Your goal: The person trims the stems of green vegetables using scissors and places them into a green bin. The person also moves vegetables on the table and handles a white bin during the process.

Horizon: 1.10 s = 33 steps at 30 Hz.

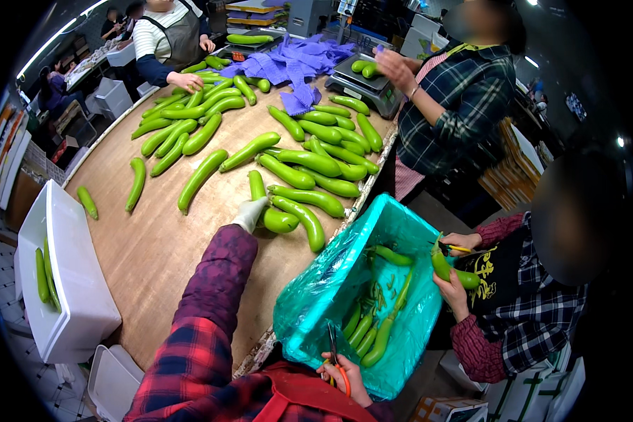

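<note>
One gloved left hand on one green eggplant, right hand with scissors.

A smooth, bright green squash lies on the wooden table among others like it, its thick rounded end toward the table edge (the gloved left hand covers its far end). Scissors with orange handles sit in the right hand, blades up, at the rim of the teal-lined bin.
</note>
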Each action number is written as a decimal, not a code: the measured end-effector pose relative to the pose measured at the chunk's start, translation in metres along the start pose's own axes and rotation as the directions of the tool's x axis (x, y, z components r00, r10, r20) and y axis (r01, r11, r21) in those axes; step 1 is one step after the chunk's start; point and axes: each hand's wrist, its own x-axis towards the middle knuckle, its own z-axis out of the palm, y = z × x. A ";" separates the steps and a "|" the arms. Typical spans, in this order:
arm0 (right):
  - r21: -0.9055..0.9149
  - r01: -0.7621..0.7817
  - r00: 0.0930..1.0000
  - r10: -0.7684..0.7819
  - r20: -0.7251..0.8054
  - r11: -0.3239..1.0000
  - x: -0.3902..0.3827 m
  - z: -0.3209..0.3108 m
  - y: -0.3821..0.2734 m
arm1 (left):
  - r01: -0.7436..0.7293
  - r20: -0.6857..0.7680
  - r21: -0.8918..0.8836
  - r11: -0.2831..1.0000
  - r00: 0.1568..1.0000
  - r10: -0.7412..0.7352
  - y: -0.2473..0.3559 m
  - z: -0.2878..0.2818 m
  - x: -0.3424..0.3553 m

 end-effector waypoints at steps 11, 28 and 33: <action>0.003 -0.009 1.000 0.009 0.000 1.000 -0.001 0.002 -0.004 | 0.012 0.336 -0.189 0.982 0.940 0.053 0.075 0.050 0.002; 0.105 0.100 0.945 -0.062 -0.321 0.989 -0.088 -0.059 0.003 | -0.188 0.695 0.231 0.955 0.718 -0.026 0.009 0.111 -0.130; 0.173 0.133 0.890 -0.041 -0.453 0.976 -0.102 -0.060 0.022 | -0.205 0.856 0.428 0.880 0.405 -0.322 -0.063 0.189 -0.218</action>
